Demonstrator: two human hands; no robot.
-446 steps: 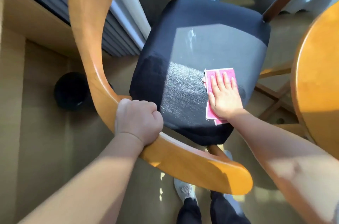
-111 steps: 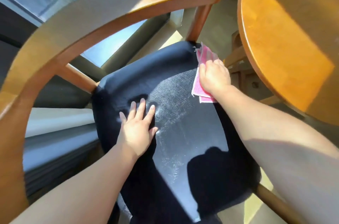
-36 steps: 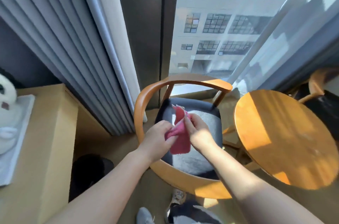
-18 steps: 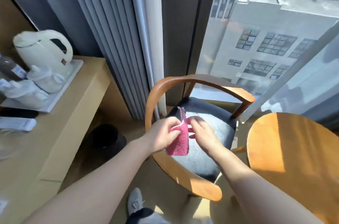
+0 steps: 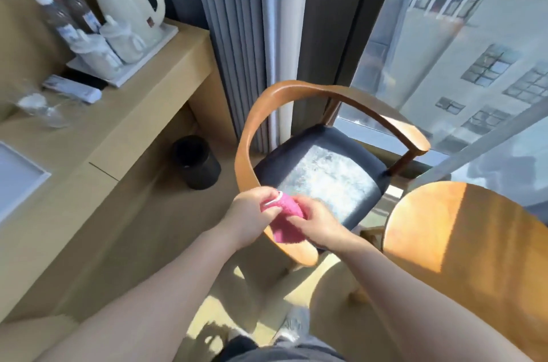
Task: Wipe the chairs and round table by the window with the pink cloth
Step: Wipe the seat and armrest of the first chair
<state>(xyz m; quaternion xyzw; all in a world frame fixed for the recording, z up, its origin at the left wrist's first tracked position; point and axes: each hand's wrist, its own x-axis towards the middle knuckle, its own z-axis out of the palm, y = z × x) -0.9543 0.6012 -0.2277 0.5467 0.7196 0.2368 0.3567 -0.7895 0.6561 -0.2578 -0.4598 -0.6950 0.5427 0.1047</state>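
Note:
The pink cloth (image 5: 285, 218) hangs bunched between both hands, above the near armrest of the wooden chair (image 5: 268, 112). My left hand (image 5: 251, 213) pinches its upper left corner and my right hand (image 5: 316, 222) grips its right side. The chair's dark seat (image 5: 323, 175) shows a pale streaked patch in the sunlight. The round wooden table (image 5: 468, 249) stands to the right of the chair, partly sunlit.
A long wooden counter (image 5: 98, 136) runs along the left with a white kettle (image 5: 130, 3), cups and two bottles on a tray. A black bin (image 5: 197, 163) stands on the floor between counter and chair. Grey curtains (image 5: 237, 35) and the window (image 5: 462, 44) lie behind.
The view has swung left and back from the chair, bringing the counter into sight. Both hands still hold the cloth, now lower and nearer the chair's front armrest.

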